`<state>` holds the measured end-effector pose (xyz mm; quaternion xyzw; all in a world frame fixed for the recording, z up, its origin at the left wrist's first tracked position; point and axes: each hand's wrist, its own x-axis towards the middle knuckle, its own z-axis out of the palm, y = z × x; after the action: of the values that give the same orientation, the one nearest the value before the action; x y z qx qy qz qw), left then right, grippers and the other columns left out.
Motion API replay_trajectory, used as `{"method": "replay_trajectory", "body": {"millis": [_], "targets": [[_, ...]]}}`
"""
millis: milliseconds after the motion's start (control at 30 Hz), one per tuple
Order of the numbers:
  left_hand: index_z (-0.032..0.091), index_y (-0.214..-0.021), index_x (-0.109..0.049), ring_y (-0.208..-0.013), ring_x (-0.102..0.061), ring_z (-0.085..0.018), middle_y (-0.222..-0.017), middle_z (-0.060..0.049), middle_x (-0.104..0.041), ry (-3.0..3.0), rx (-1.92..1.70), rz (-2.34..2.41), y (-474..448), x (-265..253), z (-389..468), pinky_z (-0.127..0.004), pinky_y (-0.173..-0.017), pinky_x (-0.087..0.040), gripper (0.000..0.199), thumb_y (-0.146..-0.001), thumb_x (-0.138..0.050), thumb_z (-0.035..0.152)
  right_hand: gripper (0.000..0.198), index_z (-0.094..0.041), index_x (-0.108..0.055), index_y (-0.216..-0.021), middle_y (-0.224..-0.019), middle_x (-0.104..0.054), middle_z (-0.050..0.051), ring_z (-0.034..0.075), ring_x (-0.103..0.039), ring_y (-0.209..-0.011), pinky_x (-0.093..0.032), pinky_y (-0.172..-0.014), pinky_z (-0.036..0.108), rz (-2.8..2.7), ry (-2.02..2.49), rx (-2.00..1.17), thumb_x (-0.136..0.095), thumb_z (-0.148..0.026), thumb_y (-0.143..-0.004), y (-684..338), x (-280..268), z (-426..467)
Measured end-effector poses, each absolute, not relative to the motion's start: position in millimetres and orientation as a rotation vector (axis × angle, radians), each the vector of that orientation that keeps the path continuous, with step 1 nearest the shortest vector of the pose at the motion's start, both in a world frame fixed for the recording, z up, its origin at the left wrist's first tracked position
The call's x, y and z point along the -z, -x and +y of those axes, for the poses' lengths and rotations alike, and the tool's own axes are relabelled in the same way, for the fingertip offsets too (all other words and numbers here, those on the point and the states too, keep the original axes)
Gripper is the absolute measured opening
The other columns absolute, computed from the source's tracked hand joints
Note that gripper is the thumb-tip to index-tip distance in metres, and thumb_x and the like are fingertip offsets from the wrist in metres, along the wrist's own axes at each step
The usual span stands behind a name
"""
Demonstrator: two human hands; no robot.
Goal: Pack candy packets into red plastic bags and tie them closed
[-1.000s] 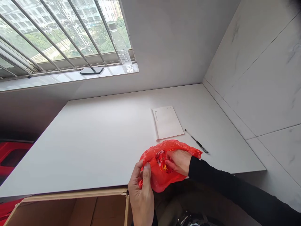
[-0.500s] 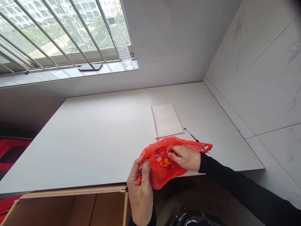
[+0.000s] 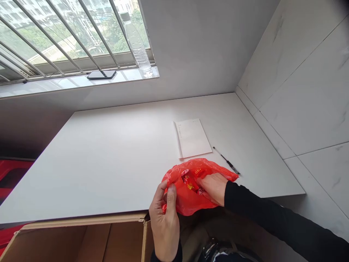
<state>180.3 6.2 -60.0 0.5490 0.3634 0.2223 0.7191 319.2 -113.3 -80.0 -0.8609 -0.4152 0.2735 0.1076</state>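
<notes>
A white table (image 3: 109,156) fills the middle of the frame, with a barred window (image 3: 65,40) at the upper left and an open cardboard box (image 3: 81,220) along the lower left, against the table's near edge. The red plastic bag (image 3: 188,203) sits just below and right of centre, over that near edge, its mouth open upward. At the bottom centre, the left hand (image 3: 165,225) grips the bag's left rim between thumb and fingers. The right hand (image 3: 214,186) dips in from the right, fingertips hidden among the contents, so whether it grips anything I cannot tell. A clear water bottle (image 3: 138,47) stands on the sill at the upper left, and a notepad (image 3: 193,138) lies right of centre, above the bag. A phone (image 3: 101,75) rests left of the bottle; a black pen (image 3: 227,161) lies beside the notepad. Smallest are the red wrapped snack packets (image 3: 190,182) inside the bag. The step in hand seems to be reaching among them; the next move likely calls for a steady left hold on the rim and a sure pinch by the right fingers.
</notes>
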Motion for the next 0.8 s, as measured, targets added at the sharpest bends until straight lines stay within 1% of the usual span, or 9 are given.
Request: {"method": "replay_trajectory", "body": {"millis": [67,133,200,267,433,533,633,700,800], "targets": [[0.022,-0.120,-0.068,-0.102,-0.068,-0.022,-0.115,-0.007,-0.072,-1.221,-0.493,0.805,-179,60,6,-0.023,-0.077,-0.055,0.039,-0.089,-0.070,0.046,0.021,-0.022,-0.066,-0.099,-0.080,-0.069,0.006,0.028,-0.065,-0.078,-0.040,-0.068,0.034,-1.305,2.562,-0.812,-0.069,-0.015,-0.079,-319,79,-114],[0.023,-0.123,-0.067,-0.102,-0.067,-0.022,-0.116,-0.006,-0.071,-1.224,-0.494,0.801,-178,60,7,-0.023,-0.078,-0.055,0.040,-0.090,-0.070,0.045,0.020,-0.018,-0.065,-0.101,-0.083,-0.070,0.009,0.029,-0.066,-0.075,-0.039,-0.064,0.035,-1.389,2.597,-0.825,-0.067,-0.017,-0.082,-321,77,-120],[0.023,-0.124,-0.067,-0.102,-0.067,-0.021,-0.116,-0.006,-0.071,-1.220,-0.492,0.789,-177,61,8,-0.023,-0.078,-0.055,0.041,-0.090,-0.069,0.045,0.016,-0.016,-0.064,-0.100,-0.085,-0.071,0.011,0.028,-0.066,-0.072,-0.037,-0.060,0.036,-1.423,2.620,-0.826,-0.066,-0.021,-0.085,-324,74,-127],[0.023,-0.126,-0.067,-0.101,-0.068,-0.021,-0.116,-0.006,-0.071,-1.216,-0.485,0.783,-177,62,9,-0.023,-0.077,-0.055,0.042,-0.090,-0.069,0.045,0.015,-0.016,-0.062,-0.100,-0.085,-0.070,0.010,0.027,-0.066,-0.072,-0.034,-0.058,0.035,-1.418,2.631,-0.813,-0.063,-0.027,-0.089,-327,68,-134],[0.023,-0.127,-0.065,-0.100,-0.067,-0.021,-0.118,-0.007,-0.071,-1.212,-0.468,0.790,-178,61,6,-0.022,-0.076,-0.055,0.043,-0.090,-0.069,0.045,0.018,-0.017,-0.058,-0.100,-0.087,-0.069,0.007,0.025,-0.067,-0.077,-0.034,-0.058,0.032,-1.209,2.752,-0.671,-0.052,-0.034,-0.099,-334,60,-132],[0.022,-0.124,-0.066,-0.101,-0.067,-0.021,-0.115,-0.007,-0.072,-1.214,-0.474,0.787,-180,57,4,-0.022,-0.076,-0.055,0.041,-0.091,-0.068,0.046,0.023,-0.014,-0.059,-0.103,-0.090,-0.069,0.011,0.026,-0.069,-0.080,-0.037,-0.060,0.033,-1.105,2.829,-0.616,-0.043,-0.031,-0.104,-338,66,-118],[0.021,-0.122,-0.068,-0.100,-0.068,-0.022,-0.112,-0.008,-0.073,-1.232,-0.466,0.773,-183,54,3,-0.024,-0.076,-0.055,0.041,-0.090,-0.069,0.047,0.027,-0.011,-0.061,-0.111,-0.099,-0.069,0.017,0.029,-0.069,-0.091,-0.041,-0.066,0.034,-1.083,2.870,-0.595,-0.036,-0.022,-0.106,-340,73,-108],[0.021,-0.122,-0.068,-0.099,-0.068,-0.023,-0.113,-0.008,-0.073,-1.244,-0.459,0.770,-183,54,2,-0.024,-0.075,-0.055,0.041,-0.090,-0.069,0.046,0.027,-0.012,-0.061,-0.115,-0.101,-0.069,0.016,0.029,-0.070,-0.094,-0.042,-0.068,0.033,-1.112,2.862,-0.602,-0.037,-0.020,-0.105,-339,76,-107],[0.022,-0.123,-0.067,-0.100,-0.068,-0.022,-0.114,-0.008,-0.072,-1.236,-0.457,0.776,-182,55,2,-0.024,-0.075,-0.055,0.041,-0.090,-0.068,0.047,0.027,-0.014,-0.063,-0.115,-0.094,-0.071,0.013,0.028,-0.071,-0.086,-0.042,-0.065,0.032,-1.135,2.839,-0.644,-0.045,-0.031,-0.104,-336,80,-109]]}}
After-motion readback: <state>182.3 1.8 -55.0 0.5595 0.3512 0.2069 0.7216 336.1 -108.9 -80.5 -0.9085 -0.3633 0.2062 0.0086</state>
